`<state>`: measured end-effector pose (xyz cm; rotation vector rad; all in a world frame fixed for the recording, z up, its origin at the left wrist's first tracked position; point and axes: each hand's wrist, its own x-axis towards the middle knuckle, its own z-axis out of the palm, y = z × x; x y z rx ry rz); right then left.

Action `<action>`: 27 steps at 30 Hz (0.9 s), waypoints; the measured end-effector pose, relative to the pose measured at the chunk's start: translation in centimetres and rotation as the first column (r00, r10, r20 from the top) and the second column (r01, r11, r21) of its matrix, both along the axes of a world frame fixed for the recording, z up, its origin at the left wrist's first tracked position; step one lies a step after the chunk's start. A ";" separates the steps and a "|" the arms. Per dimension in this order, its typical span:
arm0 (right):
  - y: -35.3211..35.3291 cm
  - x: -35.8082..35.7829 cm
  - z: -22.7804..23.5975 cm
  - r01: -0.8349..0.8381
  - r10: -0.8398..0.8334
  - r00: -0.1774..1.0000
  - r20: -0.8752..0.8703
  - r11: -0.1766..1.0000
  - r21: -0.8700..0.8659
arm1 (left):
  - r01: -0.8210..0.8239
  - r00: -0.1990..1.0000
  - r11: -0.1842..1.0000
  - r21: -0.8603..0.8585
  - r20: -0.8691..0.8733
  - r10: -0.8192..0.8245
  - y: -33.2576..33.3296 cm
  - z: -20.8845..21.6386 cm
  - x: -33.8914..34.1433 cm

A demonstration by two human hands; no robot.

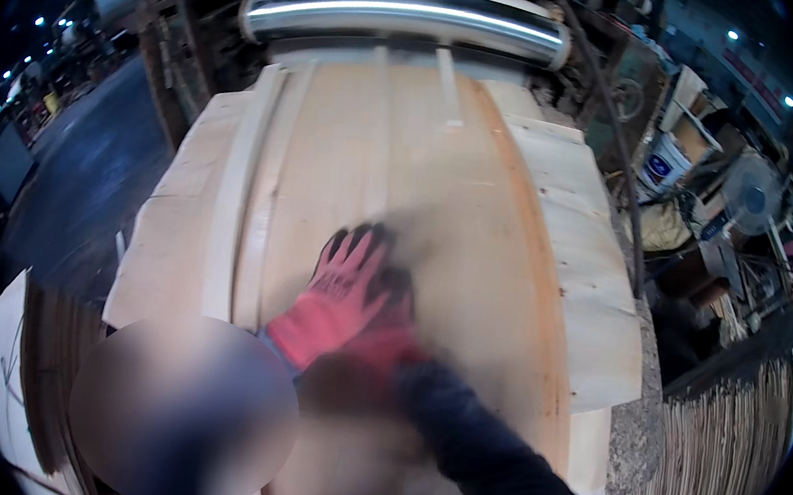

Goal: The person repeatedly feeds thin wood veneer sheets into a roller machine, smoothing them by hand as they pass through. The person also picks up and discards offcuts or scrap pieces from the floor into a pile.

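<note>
My left hand [333, 291], in a red glove with dark fingertips, lies flat on a thin sheet of pale wood veneer [328, 165], fingers stretched forward and a little apart. Close against its right side is my right hand [396, 326], also in a red glove. Motion smears its fingers, so their pose is unclear. The dark right sleeve [492, 448] comes in from the lower right. Under and beside the main sheet lie more veneer pieces, with a narrow strip [241, 194] along the left. An orange-brown streak [536, 232] runs down the sheet's right part.
A shiny metal roller [409, 22] spans the far end of the veneer. Stacked veneer stands upright at lower right [710, 459] and lower left [52, 358]. A white bucket [664, 164] and a fan [753, 196] are at right. A round blurred patch hides part of the lower left.
</note>
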<state>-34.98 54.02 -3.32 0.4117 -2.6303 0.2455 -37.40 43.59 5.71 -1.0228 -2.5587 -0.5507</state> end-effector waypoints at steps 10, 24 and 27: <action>-11.5 -0.3 6.3 -0.545 0.545 0.838 0.029 0.838 -0.009 | -0.606 0.616 0.693 -0.391 0.320 0.720 -16.7 -6.6 23.0; 2.1 16.6 2.3 -0.073 0.024 0.913 0.408 0.992 0.106 | -0.442 0.831 0.870 -0.217 0.265 0.488 -10.3 -7.7 25.6; 3.0 22.4 4.0 -0.041 -0.010 0.939 0.343 0.989 0.142 | -0.361 0.820 0.880 -0.309 0.344 0.458 -9.5 -8.6 25.4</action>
